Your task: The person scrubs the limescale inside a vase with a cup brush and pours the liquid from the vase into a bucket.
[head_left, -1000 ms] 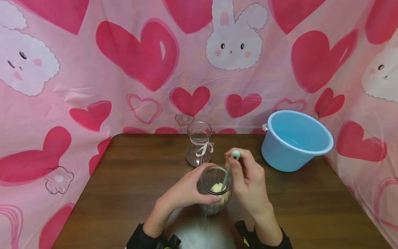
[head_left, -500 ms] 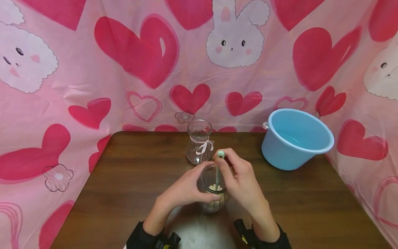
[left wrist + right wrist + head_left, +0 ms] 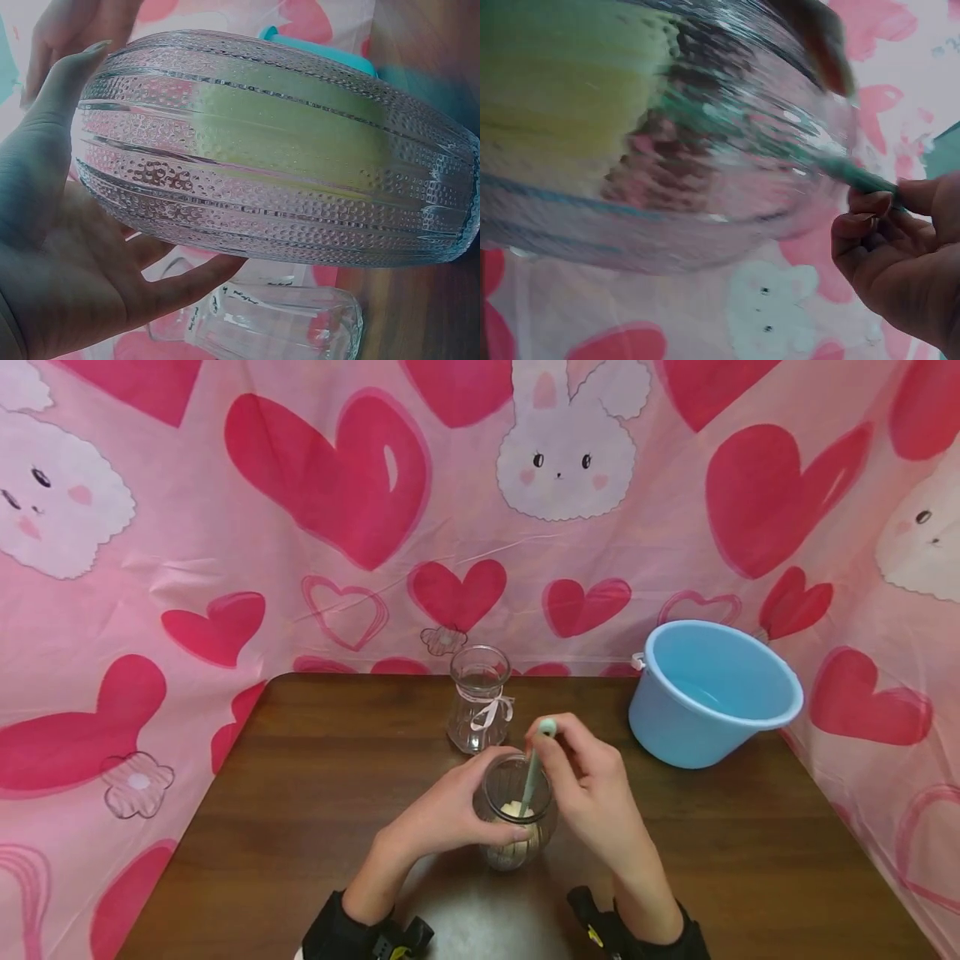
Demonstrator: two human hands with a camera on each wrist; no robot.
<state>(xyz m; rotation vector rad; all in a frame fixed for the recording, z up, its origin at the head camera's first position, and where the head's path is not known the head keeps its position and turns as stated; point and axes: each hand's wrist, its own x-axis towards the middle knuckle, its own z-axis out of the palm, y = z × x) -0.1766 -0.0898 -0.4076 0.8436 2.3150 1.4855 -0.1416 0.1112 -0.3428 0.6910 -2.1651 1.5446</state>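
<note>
A ribbed glass jar [image 3: 516, 814] stands upright on the brown table [image 3: 300, 793], near its front middle. My left hand [image 3: 442, 817] wraps around the jar's left side, fingers and thumb curled on the glass [image 3: 285, 157]. My right hand [image 3: 577, 777] pinches a pale green handle [image 3: 536, 764] that reaches down into the jar. At the handle's lower end a yellowish sponge [image 3: 514, 812] sits inside the glass [image 3: 562, 97]. The right fingers [image 3: 870, 217] clasp the green stem [image 3: 855, 176] just outside the jar mouth.
A small clear glass vase [image 3: 478, 700] with a white ribbon bow stands just behind the jar. A light blue plastic basin [image 3: 708, 693] sits at the back right of the table. Pink heart-and-bunny cloth [image 3: 337, 502] hangs behind and at both sides.
The right hand swung the green handle's top from right to left, then back a little right. The left hand and the jar stayed put.
</note>
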